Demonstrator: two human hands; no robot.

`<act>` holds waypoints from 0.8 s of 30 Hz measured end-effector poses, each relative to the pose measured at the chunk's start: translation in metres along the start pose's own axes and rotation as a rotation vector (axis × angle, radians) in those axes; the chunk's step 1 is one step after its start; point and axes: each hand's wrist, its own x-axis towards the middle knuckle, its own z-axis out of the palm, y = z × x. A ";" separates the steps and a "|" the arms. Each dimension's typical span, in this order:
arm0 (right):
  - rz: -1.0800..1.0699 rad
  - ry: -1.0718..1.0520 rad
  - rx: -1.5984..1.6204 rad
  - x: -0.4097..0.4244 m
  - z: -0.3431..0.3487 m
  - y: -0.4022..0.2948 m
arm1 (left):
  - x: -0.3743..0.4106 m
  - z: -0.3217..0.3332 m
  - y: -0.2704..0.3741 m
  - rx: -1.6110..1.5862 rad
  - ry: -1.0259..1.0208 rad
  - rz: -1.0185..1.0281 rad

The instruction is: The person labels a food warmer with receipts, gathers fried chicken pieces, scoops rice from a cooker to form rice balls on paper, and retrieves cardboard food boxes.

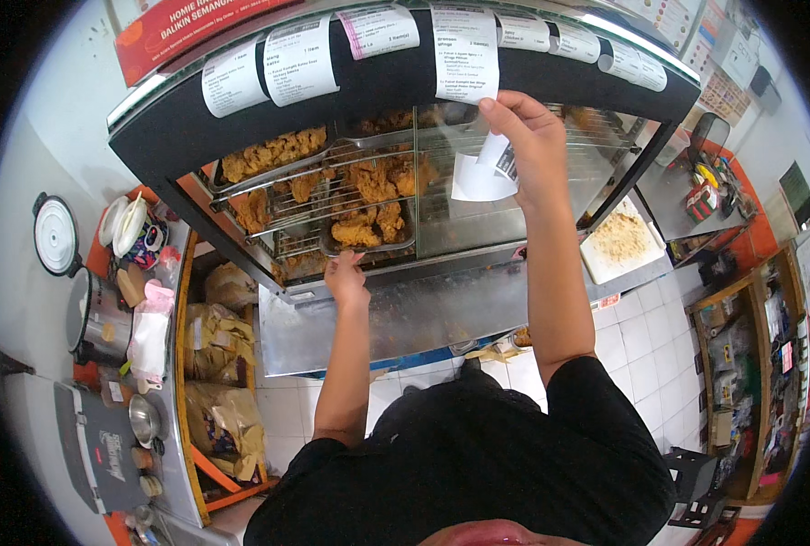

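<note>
A heated display cabinet (391, 95) with a black frame stands before me, fried chicken pieces (371, 177) on its wire racks and trays. My right hand (524, 130) is raised at the cabinet's upper front and pinches the lower edge of a long printed paper slip (466, 58). A curled paper slip (483, 179) hangs below that hand, against the glass; whether both are one strip I cannot tell. My left hand (347, 276) is at the front edge of a small metal tray (405, 239) of fried chicken on the lower level, its fingertips partly hidden. Other printed slips (302, 61) line the black top frame.
A steel counter (439, 300) runs below the cabinet. To the right sits a white tray of breading flour (623, 239). A rice cooker (101, 321), a steel bowl (144, 418) and a grey cooler box (94, 443) stand at the left. Wooden shelves (753, 355) are at the right.
</note>
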 end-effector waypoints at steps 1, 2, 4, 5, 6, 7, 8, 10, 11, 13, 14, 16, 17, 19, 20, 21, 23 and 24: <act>0.000 0.009 -0.021 0.000 -0.003 0.003 | -0.012 -0.002 0.005 -0.007 0.015 -0.002; -0.009 0.023 -0.030 0.002 -0.005 0.004 | -0.023 -0.004 0.013 -0.014 0.031 -0.002; -0.004 0.035 -0.043 0.002 -0.005 0.006 | -0.045 -0.020 0.024 0.000 0.062 0.011; -0.004 0.039 -0.052 0.002 -0.005 0.007 | -0.055 -0.028 0.025 -0.008 0.050 0.030; -0.003 0.045 -0.062 0.002 -0.006 0.005 | -0.069 -0.030 0.031 -0.013 0.036 0.047; -0.008 0.051 -0.066 0.003 -0.007 0.005 | -0.078 -0.034 0.036 -0.017 0.020 0.072; -0.014 0.043 -0.060 0.004 -0.009 0.007 | -0.083 -0.043 0.037 -0.006 0.023 0.058; -0.034 0.035 -0.042 0.006 -0.013 0.009 | -0.090 -0.054 0.039 -0.016 0.030 0.065; -0.048 0.028 -0.037 0.008 -0.015 0.011 | -0.093 -0.059 0.037 -0.021 0.034 0.067; -0.088 0.018 -0.022 0.012 -0.017 0.014 | -0.097 -0.070 0.034 0.001 0.048 0.062; -0.099 0.018 -0.038 0.014 -0.020 0.017 | -0.100 -0.075 0.032 0.012 0.054 0.057; -0.084 0.037 -0.056 0.013 -0.014 0.018 | -0.103 -0.086 0.023 -0.007 0.047 0.053; -0.076 0.048 -0.066 0.012 -0.012 0.019 | -0.105 -0.092 0.019 -0.016 0.042 0.050; -0.097 0.077 -0.134 0.009 -0.008 0.021 | -0.111 -0.094 0.016 -0.025 0.041 0.040; -0.140 0.110 -0.147 0.005 -0.002 0.023 | -0.113 -0.096 0.014 -0.030 0.041 0.035; -0.191 0.152 -0.164 0.000 0.002 0.020 | -0.114 -0.093 0.013 -0.026 0.030 0.037; -0.217 0.234 -0.187 -0.022 0.005 0.045 | -0.114 -0.094 0.013 -0.022 0.030 0.055; -0.225 0.221 -0.146 -0.038 0.004 0.063 | -0.113 -0.095 0.012 -0.025 0.027 0.048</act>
